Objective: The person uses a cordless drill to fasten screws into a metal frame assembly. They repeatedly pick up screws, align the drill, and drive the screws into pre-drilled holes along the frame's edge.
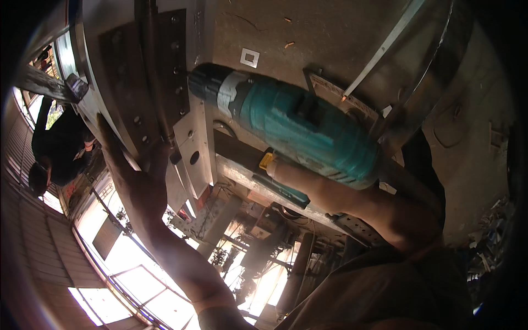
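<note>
My right hand [341, 195] is wrapped around a teal and black power drill [308, 121], its forefinger stretched along the side by a yellow part. The drill's black chuck [203, 82] points left and is close to the right leaf of a dark metal hinge [173, 60]. Several shiny screw heads or rivets dot that hinge, which lies along a grey metal frame [201, 148]. I cannot make out a bit in front of the chuck. My left hand [140, 187] lies at the hinge's near end, thumb and forefinger spread apart against the metal.
Another person [60, 143] in dark clothes is at the far left, beside a metal bar [47, 85]. A small square plate [250, 58] with a hole lies on the floor. A long metal strip [385, 47] slants at the upper right, and scraps [489, 236] lie at the right.
</note>
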A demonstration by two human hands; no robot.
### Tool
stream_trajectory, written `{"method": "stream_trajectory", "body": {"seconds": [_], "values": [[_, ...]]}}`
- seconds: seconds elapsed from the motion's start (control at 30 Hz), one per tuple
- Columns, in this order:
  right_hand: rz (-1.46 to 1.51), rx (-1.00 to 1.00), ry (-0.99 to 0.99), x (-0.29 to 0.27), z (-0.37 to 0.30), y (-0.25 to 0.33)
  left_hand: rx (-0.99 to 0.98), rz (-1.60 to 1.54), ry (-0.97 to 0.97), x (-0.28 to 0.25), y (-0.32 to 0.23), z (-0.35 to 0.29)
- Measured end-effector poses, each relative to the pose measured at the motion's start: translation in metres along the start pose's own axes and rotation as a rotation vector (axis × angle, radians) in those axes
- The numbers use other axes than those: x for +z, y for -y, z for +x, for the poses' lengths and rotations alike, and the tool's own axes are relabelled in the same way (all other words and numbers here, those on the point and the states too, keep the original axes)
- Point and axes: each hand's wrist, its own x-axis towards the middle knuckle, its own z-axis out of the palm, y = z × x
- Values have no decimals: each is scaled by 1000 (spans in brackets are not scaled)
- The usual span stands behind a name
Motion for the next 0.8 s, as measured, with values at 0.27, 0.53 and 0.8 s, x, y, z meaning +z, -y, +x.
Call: {"method": "stream_trajectory", "body": {"seconds": [0.27,0.53,0.8], "values": [[18,34,-93,0,4,2,102,224,-16,-11,-12,7],[-9,-89,-247,9,4,8,104,221,-17,-12,-17,11],[-113,-127,-225,7,5,3,45,167,13,-15,-16,11]]}}
